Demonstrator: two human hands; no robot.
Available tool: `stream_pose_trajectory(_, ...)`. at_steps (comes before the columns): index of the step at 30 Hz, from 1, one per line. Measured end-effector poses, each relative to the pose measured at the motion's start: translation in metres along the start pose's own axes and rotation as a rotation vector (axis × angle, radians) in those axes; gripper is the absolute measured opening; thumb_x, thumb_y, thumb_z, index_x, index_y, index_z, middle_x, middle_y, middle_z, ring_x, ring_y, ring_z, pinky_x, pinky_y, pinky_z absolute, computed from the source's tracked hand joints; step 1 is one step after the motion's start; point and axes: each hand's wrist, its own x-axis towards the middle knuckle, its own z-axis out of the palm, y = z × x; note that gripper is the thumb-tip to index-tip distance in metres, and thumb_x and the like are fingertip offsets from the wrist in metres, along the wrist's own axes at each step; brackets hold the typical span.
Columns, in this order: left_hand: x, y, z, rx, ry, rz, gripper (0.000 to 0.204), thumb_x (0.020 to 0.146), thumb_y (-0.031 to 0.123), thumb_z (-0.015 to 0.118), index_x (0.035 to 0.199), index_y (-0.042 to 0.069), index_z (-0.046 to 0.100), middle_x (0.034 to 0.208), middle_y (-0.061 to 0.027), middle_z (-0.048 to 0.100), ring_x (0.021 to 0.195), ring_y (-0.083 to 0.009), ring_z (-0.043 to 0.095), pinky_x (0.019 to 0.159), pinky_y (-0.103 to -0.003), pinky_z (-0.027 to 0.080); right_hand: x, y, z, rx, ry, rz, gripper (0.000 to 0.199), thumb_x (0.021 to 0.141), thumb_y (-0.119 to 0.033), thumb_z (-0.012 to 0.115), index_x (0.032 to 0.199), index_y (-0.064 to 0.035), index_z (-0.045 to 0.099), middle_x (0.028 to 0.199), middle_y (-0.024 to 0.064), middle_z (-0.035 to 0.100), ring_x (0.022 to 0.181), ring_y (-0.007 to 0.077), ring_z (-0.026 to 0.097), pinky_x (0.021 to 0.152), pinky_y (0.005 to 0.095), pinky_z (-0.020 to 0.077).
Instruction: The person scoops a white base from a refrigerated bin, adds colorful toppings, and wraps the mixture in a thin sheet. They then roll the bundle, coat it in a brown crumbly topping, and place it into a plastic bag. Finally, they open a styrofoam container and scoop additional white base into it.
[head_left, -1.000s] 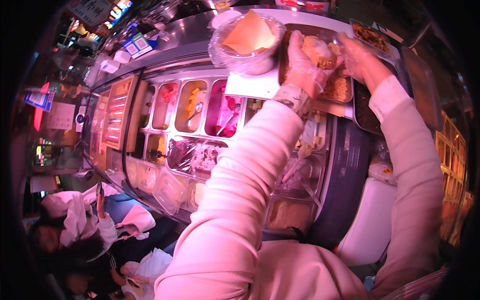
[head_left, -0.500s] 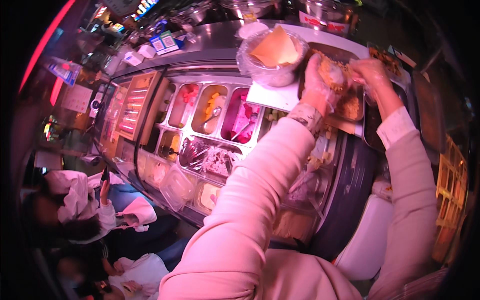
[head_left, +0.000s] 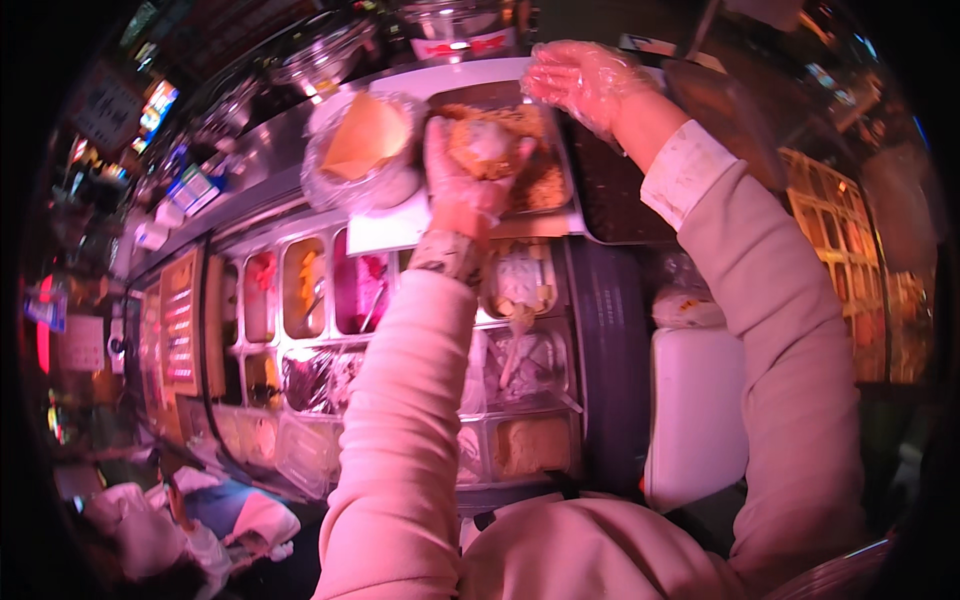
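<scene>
My left hand (head_left: 462, 200), in a clear plastic glove, cups a round crumb-coated lump (head_left: 483, 146) with a pale white top. It holds the lump over a metal tray (head_left: 478, 97) of loose golden crumbs (head_left: 544, 188). Farther right, my right hand (head_left: 590, 84), also gloved, hovers past the tray's far right corner. Its fingers stretch to the left and nothing shows in them. Left of the crumb tray stands a plastic-wrapped bowl (head_left: 388, 188) with a sheet of brown paper (head_left: 368, 135) in it.
A dark tray (head_left: 612, 195) lies below my right wrist. Nearer me, a counter holds metal tubs of coloured toppings (head_left: 303, 285) and a tub of brown filling (head_left: 531, 447). A white bin (head_left: 695, 415) stands between my arms. People (head_left: 150, 525) are at the lower left.
My right hand has left the lump and moved right and away, its fingers now stretched out. My left hand still holds the lump over the crumbs. The whole view has swung to the right.
</scene>
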Motion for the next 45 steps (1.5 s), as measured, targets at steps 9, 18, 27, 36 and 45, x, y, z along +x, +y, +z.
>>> stream_pose_trajectory(9,0.000,-0.005,0.017,0.132,-0.047,0.008,0.034,0.095,0.043,0.068,0.114,0.014,0.066,0.113,-0.0068,0.069,0.107,-0.0301,0.065,0.099,-0.061,0.053,-0.074,-0.041,-0.147,-0.134,-0.098,0.071,0.031,0.099,-0.020,0.070,0.118,0.0057,0.070,0.108,0.0215,0.073,0.092,0.0247,0.073,0.079,0.0313,0.0630)
stream_pose_trajectory(18,0.084,-0.077,0.071,1.237,-0.359,0.352,0.030,0.092,0.038,0.074,0.102,0.011,0.069,0.091,-0.0085,0.070,0.082,-0.0272,0.071,0.074,-0.041,0.060,-0.155,0.012,-0.179,-0.839,-0.181,-0.014,0.021,0.091,-0.018,0.080,0.095,0.0016,0.075,0.082,0.0086,0.073,0.065,0.0152,0.070,0.064,0.0283,0.0582)
stream_pose_trajectory(27,0.081,-0.168,0.069,2.638,-0.583,1.017,0.042,0.088,0.047,0.072,0.111,0.012,0.074,0.095,-0.0094,0.075,0.090,-0.0328,0.070,0.078,-0.047,0.055,-0.165,0.044,-0.186,-1.509,-0.353,-0.826,0.010,0.078,-0.009,0.075,0.086,-0.0052,0.071,0.084,0.0115,0.061,0.083,0.0346,0.065,0.072,0.0427,0.0534)
stream_pose_trajectory(36,0.028,-0.192,0.053,2.640,-0.909,0.851,0.047,0.095,0.052,0.063,0.122,0.014,0.069,0.104,-0.0096,0.073,0.109,-0.0342,0.064,0.096,-0.052,0.047,-0.159,0.051,-0.198,-1.538,-0.393,-0.888,0.004,0.082,-0.008,0.070,0.080,-0.0060,0.067,0.082,0.0113,0.060,0.082,0.0331,0.065,0.072,0.0424,0.0533)
stream_pose_trajectory(45,0.053,-0.139,0.090,2.147,-0.742,0.575,0.065,0.106,0.052,0.047,0.145,0.001,0.049,0.115,-0.0244,0.072,0.107,-0.0428,0.069,0.097,-0.047,0.053,-0.143,-0.010,-0.189,-1.286,0.053,-0.040,0.023,0.090,-0.019,0.063,0.084,0.0013,0.073,0.077,0.0165,0.073,0.074,0.0291,0.075,0.068,0.0403,0.0580)
